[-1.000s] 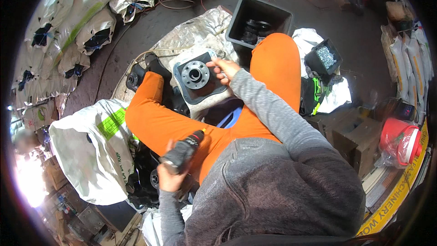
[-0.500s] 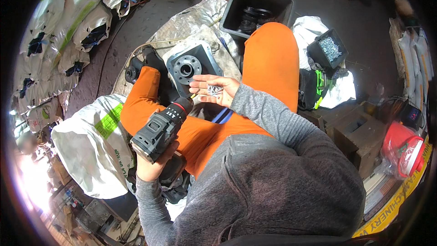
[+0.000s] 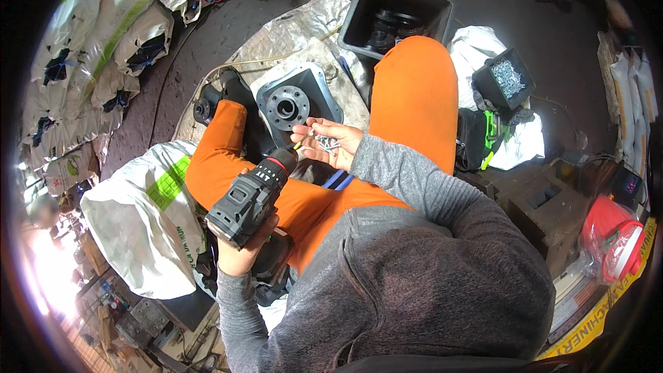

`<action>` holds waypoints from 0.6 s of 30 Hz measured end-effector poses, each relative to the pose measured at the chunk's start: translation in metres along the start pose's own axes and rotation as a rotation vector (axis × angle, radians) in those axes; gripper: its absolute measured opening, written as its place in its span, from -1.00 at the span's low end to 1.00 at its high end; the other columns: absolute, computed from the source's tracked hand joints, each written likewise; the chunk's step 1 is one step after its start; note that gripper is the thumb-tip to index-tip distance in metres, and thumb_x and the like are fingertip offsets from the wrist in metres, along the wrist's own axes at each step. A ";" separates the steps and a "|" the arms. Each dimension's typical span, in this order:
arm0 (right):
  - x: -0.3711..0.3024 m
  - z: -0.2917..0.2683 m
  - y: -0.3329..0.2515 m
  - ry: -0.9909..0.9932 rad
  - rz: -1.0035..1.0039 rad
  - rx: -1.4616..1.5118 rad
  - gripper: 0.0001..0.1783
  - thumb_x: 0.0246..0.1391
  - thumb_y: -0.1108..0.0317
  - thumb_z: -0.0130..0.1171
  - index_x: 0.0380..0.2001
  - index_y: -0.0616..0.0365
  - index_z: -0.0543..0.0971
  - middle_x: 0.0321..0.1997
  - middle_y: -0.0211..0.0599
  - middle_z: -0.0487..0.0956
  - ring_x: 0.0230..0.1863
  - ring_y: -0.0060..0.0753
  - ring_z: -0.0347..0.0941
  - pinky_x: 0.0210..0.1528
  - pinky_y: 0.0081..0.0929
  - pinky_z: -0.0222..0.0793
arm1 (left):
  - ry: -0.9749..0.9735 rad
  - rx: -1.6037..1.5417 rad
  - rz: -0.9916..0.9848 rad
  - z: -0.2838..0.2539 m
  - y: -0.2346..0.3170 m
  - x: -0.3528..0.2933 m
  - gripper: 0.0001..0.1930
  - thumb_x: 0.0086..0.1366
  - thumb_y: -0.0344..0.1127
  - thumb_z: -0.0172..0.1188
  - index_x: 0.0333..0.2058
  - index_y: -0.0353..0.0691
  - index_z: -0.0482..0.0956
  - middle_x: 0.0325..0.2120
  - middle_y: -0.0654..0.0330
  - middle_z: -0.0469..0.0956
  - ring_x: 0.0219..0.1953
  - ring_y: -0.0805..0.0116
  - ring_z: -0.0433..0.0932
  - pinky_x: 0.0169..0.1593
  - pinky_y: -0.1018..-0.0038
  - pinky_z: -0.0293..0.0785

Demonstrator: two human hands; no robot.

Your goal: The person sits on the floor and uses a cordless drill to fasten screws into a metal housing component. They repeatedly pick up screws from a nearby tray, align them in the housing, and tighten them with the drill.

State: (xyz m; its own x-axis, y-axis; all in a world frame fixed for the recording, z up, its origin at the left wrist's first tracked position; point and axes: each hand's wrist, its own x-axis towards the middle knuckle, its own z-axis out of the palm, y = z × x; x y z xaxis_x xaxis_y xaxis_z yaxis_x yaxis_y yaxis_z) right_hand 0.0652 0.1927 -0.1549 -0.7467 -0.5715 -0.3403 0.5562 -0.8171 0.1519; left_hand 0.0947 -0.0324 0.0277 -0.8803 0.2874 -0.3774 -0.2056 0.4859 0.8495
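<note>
My left hand [image 3: 237,257] is closed round the grip of a black cordless drill [image 3: 243,200], whose bit end points up and right toward my other hand. Several silver screws [image 3: 327,144] lie in my right hand [image 3: 343,139], palm up, its thumb and fingers curled in over them. Just beyond the fingertips, between my legs, sits a dark housing [image 3: 314,90] with a squarish metal flange and a round hub [image 3: 286,108] with holes around its bore. The drill's tip is close to my right fingers; whether they touch I cannot tell.
A black bin [image 3: 356,21] with dark round parts stands beyond my right knee. To the right, a smaller black box [image 3: 509,77] holds many screws. A white sack [image 3: 138,221] lies at left, a red-and-white container [image 3: 611,238] at far right, and hoses cross the floor.
My right thumb and fingers have curled in over the screws, where the palm was flatter before. The drill has shifted slightly right, and the whole view has moved a little.
</note>
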 end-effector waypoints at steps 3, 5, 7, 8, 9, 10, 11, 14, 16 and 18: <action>-0.001 0.002 0.004 0.032 -0.017 -0.030 -0.83 0.24 0.41 -0.03 -0.11 0.11 0.39 0.09 -0.08 0.47 0.11 -0.14 0.44 0.01 -0.17 0.54 | -0.025 0.055 0.011 -0.001 0.000 0.000 -0.38 0.06 -0.53 0.22 0.15 -0.26 0.29 -0.34 0.16 0.58 -0.57 0.53 0.48 -0.55 0.61 0.41; 0.000 0.003 0.008 0.056 -0.042 -0.067 -0.80 0.24 0.39 -0.01 -0.08 0.11 0.40 0.09 -0.12 0.48 0.14 -0.16 0.42 0.03 -0.20 0.53 | -0.050 0.122 -0.025 -0.003 0.001 0.000 -0.37 0.06 -0.53 0.23 0.16 -0.27 0.29 -0.30 0.15 0.57 -0.49 0.50 0.51 -0.47 0.58 0.46; 0.001 0.005 0.013 0.083 -0.074 -0.106 -0.79 0.23 0.37 0.01 -0.07 0.10 0.41 0.08 -0.14 0.49 0.15 -0.17 0.42 0.03 -0.22 0.52 | -0.033 0.178 -0.011 -0.003 0.002 0.000 -0.41 0.02 -0.50 0.28 0.09 -0.30 0.35 -0.18 0.12 0.55 -0.34 0.41 0.55 -0.28 0.51 0.49; 0.001 0.007 0.016 0.095 -0.096 -0.124 -0.79 0.23 0.36 0.02 -0.07 0.10 0.41 0.08 -0.14 0.49 0.14 -0.18 0.43 0.02 -0.23 0.53 | -0.006 0.202 0.032 -0.002 0.003 0.001 -0.45 -0.01 -0.47 0.33 0.02 -0.32 0.42 -0.10 0.09 0.53 -0.24 0.35 0.57 -0.15 0.46 0.48; 0.002 0.009 0.018 0.152 -0.110 -0.140 -0.78 0.22 0.36 0.03 -0.08 0.10 0.41 0.07 -0.14 0.50 0.13 -0.18 0.43 0.01 -0.23 0.53 | 0.023 0.225 0.075 -0.001 0.005 0.002 -0.49 -0.04 -0.44 0.38 -0.04 -0.35 0.49 -0.02 0.07 0.50 -0.14 0.29 0.58 -0.02 0.41 0.48; 0.002 0.011 0.020 0.136 -0.119 -0.164 -0.78 0.23 0.35 0.03 -0.07 0.10 0.41 0.06 -0.14 0.50 0.12 -0.19 0.44 0.00 -0.25 0.53 | 0.025 0.252 0.082 -0.001 0.007 0.002 -0.47 -0.04 -0.43 0.39 -0.03 -0.34 0.48 0.01 0.06 0.48 -0.12 0.28 0.58 -0.01 0.41 0.47; 0.002 0.013 0.022 0.165 -0.122 -0.183 -0.78 0.23 0.34 0.03 -0.07 0.10 0.41 0.06 -0.14 0.51 0.11 -0.20 0.45 -0.01 -0.26 0.53 | 0.026 0.281 0.088 0.000 0.010 0.002 -0.45 -0.04 -0.41 0.39 -0.02 -0.33 0.47 0.04 0.06 0.46 -0.11 0.27 0.58 0.01 0.41 0.47; 0.001 0.021 0.021 0.237 -0.091 -0.282 -0.77 0.24 0.32 0.02 -0.06 0.10 0.41 0.04 -0.15 0.51 0.08 -0.23 0.47 -0.03 -0.31 0.54 | -0.019 0.547 0.242 -0.001 0.021 0.001 -0.41 -0.03 -0.37 0.40 0.03 -0.30 0.44 0.07 0.07 0.44 -0.08 0.26 0.58 0.03 0.43 0.47; 0.001 0.025 0.022 0.270 -0.072 -0.316 -0.76 0.25 0.32 0.00 -0.04 0.11 0.40 0.03 -0.16 0.52 0.07 -0.25 0.48 -0.04 -0.35 0.54 | -0.043 0.583 0.191 -0.002 0.028 0.000 -0.38 0.00 -0.32 0.39 0.07 -0.27 0.42 0.10 0.07 0.41 -0.07 0.25 0.58 0.04 0.46 0.46; 0.002 0.026 0.025 0.297 -0.058 -0.304 -0.74 0.26 0.31 -0.02 -0.02 0.11 0.39 0.02 -0.16 0.52 0.07 -0.25 0.48 -0.06 -0.37 0.54 | -0.059 0.539 0.169 -0.003 0.030 0.001 -0.39 0.00 -0.32 0.39 0.07 -0.26 0.42 0.07 0.07 0.44 -0.05 0.23 0.57 0.05 0.43 0.46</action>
State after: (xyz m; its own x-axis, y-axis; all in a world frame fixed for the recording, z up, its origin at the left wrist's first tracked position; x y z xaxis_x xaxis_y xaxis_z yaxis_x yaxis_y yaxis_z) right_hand 0.0678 0.1688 -0.1274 -0.6669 -0.4426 -0.5994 0.6322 -0.7619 -0.1408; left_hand 0.0866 -0.0205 0.0539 -0.8536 0.4358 -0.2853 0.1973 0.7774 0.5973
